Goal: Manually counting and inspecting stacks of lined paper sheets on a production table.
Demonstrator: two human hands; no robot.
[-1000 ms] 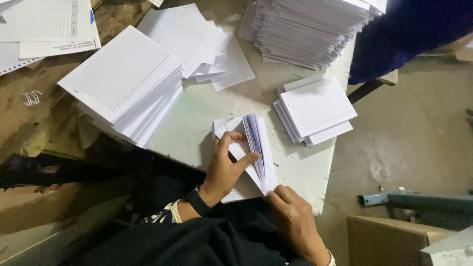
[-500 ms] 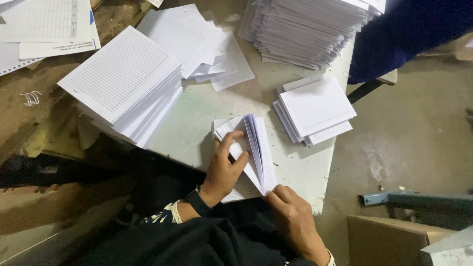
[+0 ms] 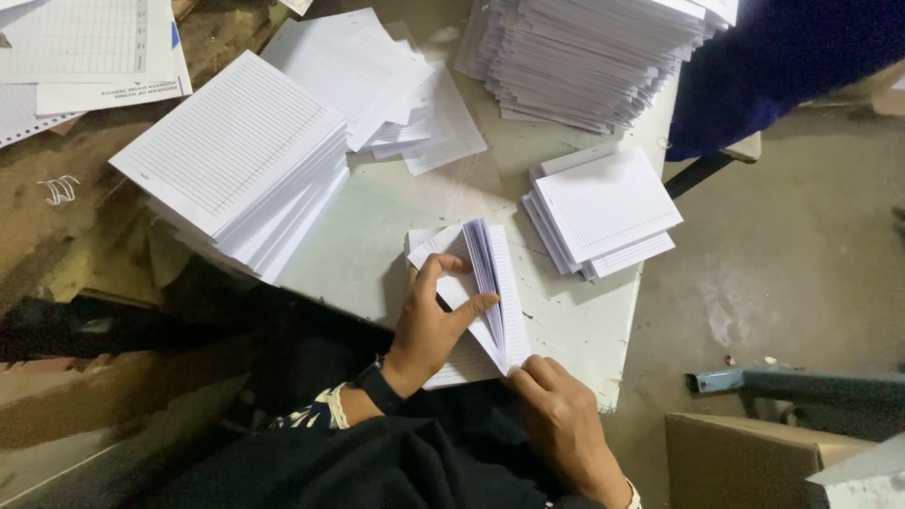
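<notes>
Brown cardboard box (image 3: pixel 745 457) — bottom right, on floor; no labels, signs, screens

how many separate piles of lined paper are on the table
5: a tall stack at the top edge, a small stack on the right, a large stack on the left, a loose pile behind it, and the bundle being fanned. More may lie outside the view.
</notes>
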